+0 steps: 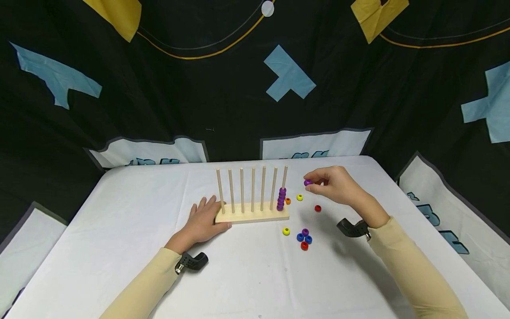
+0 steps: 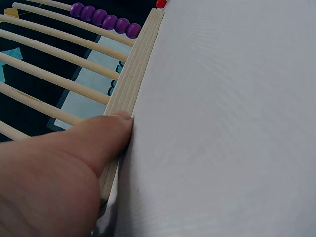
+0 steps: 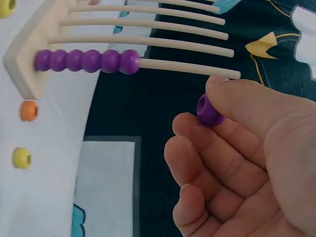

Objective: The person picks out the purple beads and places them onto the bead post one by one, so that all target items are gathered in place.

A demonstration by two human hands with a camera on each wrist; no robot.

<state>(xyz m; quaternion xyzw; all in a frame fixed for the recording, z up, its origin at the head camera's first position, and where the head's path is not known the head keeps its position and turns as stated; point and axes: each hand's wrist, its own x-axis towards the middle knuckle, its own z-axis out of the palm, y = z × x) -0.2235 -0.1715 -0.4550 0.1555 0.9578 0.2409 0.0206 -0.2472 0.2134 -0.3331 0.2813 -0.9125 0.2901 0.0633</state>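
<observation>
A pale wooden base (image 1: 252,216) carries a row of several upright pegs. Purple beads (image 1: 281,199) are stacked on the rightmost peg (image 3: 187,67), whose upper part is bare. My left hand (image 1: 202,220) rests at the base's left end, its thumb (image 2: 111,131) pressed along the front edge and the other fingers spread beside it. Up and to the right of the rack, my right hand (image 1: 334,185) pinches one purple bead (image 3: 210,111) between thumb and forefinger, its hole showing. In the right wrist view the thumb tip overlaps the end of the beaded peg.
Loose beads lie on the white table (image 1: 239,274) right of the rack: orange (image 1: 288,201), yellow (image 1: 299,197) and red (image 1: 318,208). Nearer the front are another yellow bead (image 1: 286,231) and a cluster of blue (image 1: 300,237), purple and red ones. A dark curtain (image 1: 223,102) hangs behind.
</observation>
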